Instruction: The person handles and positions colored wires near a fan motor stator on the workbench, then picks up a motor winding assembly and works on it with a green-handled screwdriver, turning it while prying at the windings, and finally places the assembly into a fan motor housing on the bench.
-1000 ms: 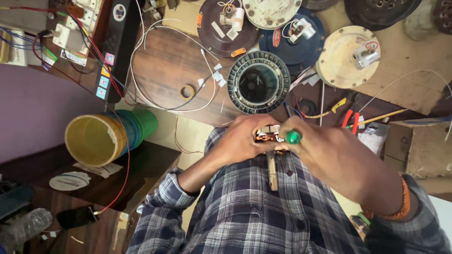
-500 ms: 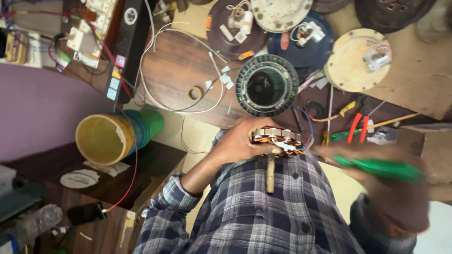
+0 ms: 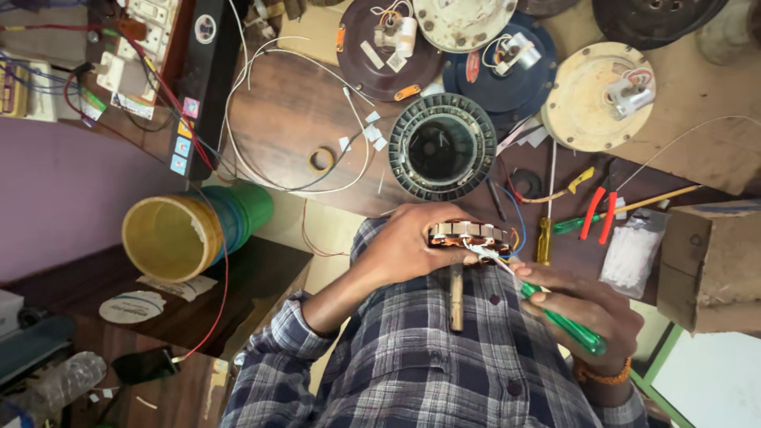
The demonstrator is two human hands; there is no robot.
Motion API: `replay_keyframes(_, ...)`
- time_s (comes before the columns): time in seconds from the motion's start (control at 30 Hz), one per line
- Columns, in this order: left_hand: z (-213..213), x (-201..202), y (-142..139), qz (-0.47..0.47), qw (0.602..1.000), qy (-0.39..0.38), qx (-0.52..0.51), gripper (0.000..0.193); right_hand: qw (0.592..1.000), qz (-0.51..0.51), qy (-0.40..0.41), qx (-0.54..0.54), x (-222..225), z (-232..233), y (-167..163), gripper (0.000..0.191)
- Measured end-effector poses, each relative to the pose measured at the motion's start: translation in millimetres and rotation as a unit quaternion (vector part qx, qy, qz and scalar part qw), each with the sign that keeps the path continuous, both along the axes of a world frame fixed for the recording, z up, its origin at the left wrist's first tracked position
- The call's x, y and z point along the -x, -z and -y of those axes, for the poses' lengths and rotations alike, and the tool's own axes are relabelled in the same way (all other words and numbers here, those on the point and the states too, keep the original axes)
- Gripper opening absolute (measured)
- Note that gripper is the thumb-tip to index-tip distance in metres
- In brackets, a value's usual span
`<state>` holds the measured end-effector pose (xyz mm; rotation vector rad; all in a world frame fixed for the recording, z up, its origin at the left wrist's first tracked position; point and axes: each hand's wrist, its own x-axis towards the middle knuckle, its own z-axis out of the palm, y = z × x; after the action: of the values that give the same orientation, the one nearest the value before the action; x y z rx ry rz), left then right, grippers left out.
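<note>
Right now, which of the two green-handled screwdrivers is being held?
The green-handled screwdriver in the right hand, at the wound stator; the other screwdriver lies on the bench.

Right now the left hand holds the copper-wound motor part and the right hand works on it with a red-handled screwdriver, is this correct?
Not quite: the screwdriver in the right hand has a green handle, not red, as the head view shows. The left hand does hold the copper-wound motor part.
</note>
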<state>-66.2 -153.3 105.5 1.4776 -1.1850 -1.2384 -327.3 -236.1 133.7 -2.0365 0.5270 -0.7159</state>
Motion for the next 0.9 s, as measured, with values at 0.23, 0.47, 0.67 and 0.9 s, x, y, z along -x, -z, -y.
replay_keyframes(0.23, 5.4, 1.4, -7.1, 0.021, 1.000, 0.010, -0.013, 0.032, 0.999, -0.053, -0.007, 0.009, -18.6, 5.6, -21.1, 0.032)
replay_keyframes(0.47, 6.8, 6.0, -8.8, 0.066, 0.998, 0.007, -0.020, 0.027, 0.972, -0.207, -0.092, 0.060, -22.8, 4.7, -50.2, 0.036)
replay_keyframes(0.67, 7.0, 8.6, -12.7, 0.095, 0.995, 0.011, -0.016, 0.031, 0.962, -0.259, -0.091, 0.014, -27.8, 13.9, -56.3, 0.045)
replay_keyframes(0.9, 2.7, 10.8, -11.1, 0.095, 0.995, 0.021, -0.001, 0.033, 0.964, -0.250, -0.091, -0.003, -47.2, 33.5, -65.2, 0.037)
